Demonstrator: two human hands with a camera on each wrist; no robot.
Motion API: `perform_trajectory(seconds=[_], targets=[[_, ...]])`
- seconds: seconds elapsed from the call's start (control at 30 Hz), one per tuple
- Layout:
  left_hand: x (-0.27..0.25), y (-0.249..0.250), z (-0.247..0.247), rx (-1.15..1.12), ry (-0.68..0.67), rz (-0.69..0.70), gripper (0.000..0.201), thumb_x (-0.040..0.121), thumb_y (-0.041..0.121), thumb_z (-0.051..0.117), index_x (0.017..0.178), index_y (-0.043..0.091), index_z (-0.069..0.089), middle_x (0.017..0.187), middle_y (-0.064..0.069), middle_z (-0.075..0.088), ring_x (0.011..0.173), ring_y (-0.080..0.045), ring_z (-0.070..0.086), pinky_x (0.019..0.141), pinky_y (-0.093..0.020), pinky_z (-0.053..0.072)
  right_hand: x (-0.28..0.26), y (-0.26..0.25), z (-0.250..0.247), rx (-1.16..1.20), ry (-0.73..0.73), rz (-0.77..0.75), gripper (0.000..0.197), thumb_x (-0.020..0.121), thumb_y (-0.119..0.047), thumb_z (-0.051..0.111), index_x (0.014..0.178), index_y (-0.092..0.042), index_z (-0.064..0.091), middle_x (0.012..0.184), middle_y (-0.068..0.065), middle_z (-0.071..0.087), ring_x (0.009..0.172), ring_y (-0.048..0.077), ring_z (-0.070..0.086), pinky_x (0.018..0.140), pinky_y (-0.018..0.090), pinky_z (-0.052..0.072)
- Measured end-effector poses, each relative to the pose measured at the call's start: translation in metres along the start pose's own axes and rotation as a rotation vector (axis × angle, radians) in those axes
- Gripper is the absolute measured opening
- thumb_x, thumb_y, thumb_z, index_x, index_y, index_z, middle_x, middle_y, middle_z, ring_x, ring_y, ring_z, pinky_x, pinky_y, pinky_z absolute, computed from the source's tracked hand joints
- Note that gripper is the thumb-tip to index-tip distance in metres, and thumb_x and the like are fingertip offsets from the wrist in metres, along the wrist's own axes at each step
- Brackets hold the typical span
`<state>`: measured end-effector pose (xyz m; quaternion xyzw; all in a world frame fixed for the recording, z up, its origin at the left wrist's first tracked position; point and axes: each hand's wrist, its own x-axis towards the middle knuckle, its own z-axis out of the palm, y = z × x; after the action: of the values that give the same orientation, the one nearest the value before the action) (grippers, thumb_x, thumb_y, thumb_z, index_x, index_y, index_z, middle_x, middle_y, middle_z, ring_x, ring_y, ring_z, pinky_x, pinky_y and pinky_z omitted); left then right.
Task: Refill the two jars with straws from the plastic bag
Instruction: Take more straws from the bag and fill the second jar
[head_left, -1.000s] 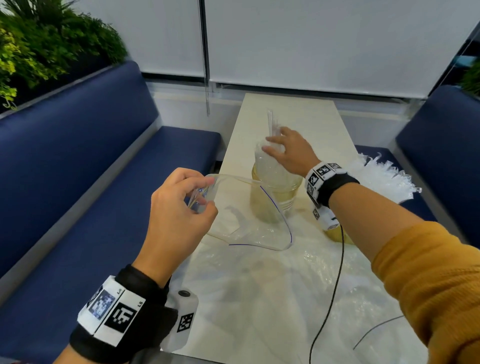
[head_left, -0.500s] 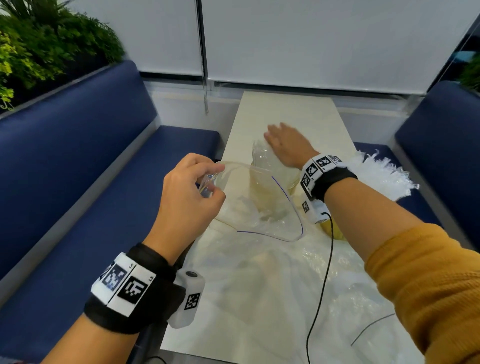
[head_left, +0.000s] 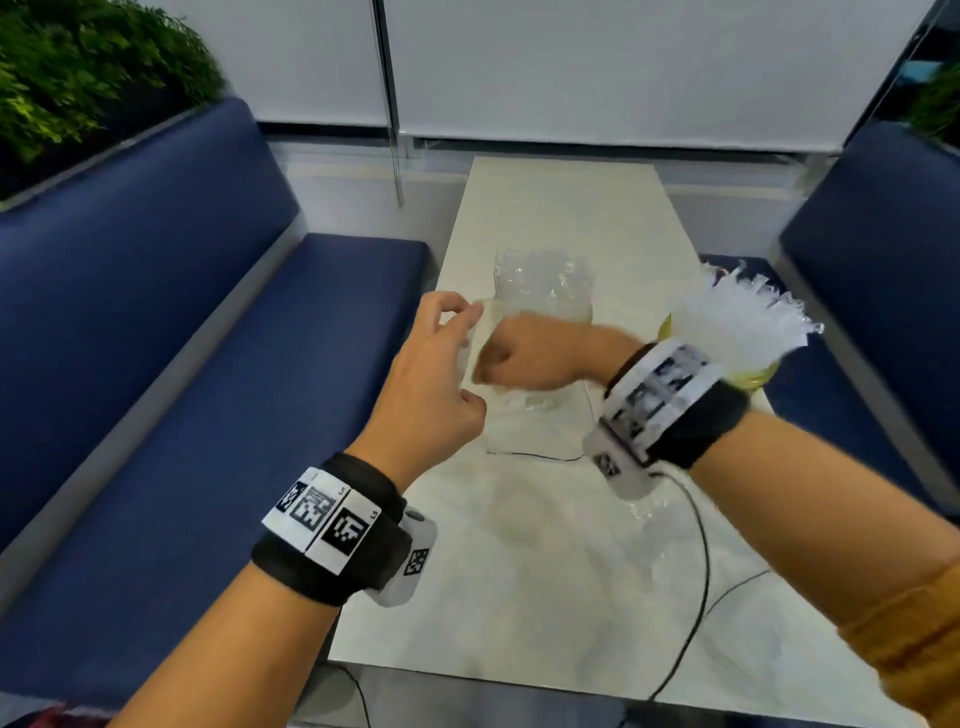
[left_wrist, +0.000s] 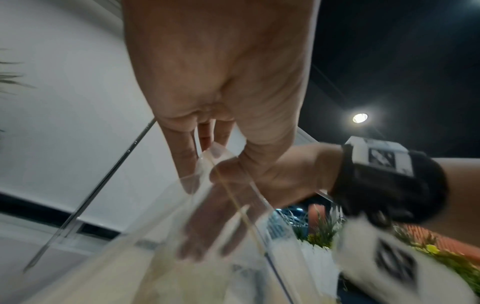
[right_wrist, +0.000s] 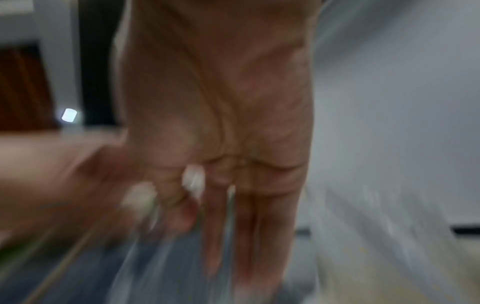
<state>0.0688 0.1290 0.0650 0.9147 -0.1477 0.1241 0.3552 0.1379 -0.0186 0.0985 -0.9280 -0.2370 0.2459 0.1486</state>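
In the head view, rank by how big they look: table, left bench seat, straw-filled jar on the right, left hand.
1. Left bench seat
2. Table, though hands and plastic cover part of it
3. Left hand and straw-filled jar look alike; the hand is nearer the camera, so unranked.

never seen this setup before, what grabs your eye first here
The two hands meet mid-table: the left hand pinches the rim of a clear plastic bag while the right hand reaches into its mouth. Just behind them a jar stands packed with clear wrapped straws. At the table's right edge, beside the right wrist, a second jar bristles with a white tuft of straws.
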Motion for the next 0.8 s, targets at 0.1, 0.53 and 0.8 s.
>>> perform_trajectory(seconds=[0.1, 0.53, 0.8], targets=[[-0.006, 0.003, 0.008, 0.015, 0.005, 0.024, 0.080, 0.073, -0.008, 0.065, 0.148, 0.011, 0.044, 0.139, 0.006, 0.034, 0.104, -0.003, 0.047, 0.083, -0.022, 0.055, 0.033, 0.011, 0.059, -0.232, -0.014, 0.203, 0.057, 0.096, -0.044, 0.049, 0.143, -0.013, 0.045, 0.136, 0.011, 0.057, 0.119, 0.032, 0.057, 0.097, 0.039, 0.049], [-0.036, -0.004, 0.022, -0.005, -0.034, 0.070, 0.082, 0.078, -0.011, 0.063, 0.151, 0.018, 0.040, 0.146, 0.011, 0.028, 0.128, -0.010, 0.045, 0.084, -0.018, 0.057, 0.064, 0.026, 0.126, -0.413, -0.069, 0.308, 0.018, 0.094, -0.018, 0.056, 0.105, -0.010, 0.068, 0.098, 0.004, 0.069, 0.090, 0.024, 0.069, 0.075, 0.032, 0.056], [-0.034, -0.012, 0.034, 0.305, -0.065, -0.021, 0.074, 0.076, 0.007, 0.074, 0.143, 0.020, 0.044, 0.143, 0.010, 0.033, 0.112, -0.014, 0.051, 0.065, -0.022, 0.041, 0.006, 0.003, 0.054, -0.537, -0.089, 0.204, 0.013, 0.093, -0.013, 0.058, 0.104, -0.008, 0.061, 0.081, 0.003, 0.056, 0.077, 0.024, 0.056, 0.062, 0.031, 0.043]])
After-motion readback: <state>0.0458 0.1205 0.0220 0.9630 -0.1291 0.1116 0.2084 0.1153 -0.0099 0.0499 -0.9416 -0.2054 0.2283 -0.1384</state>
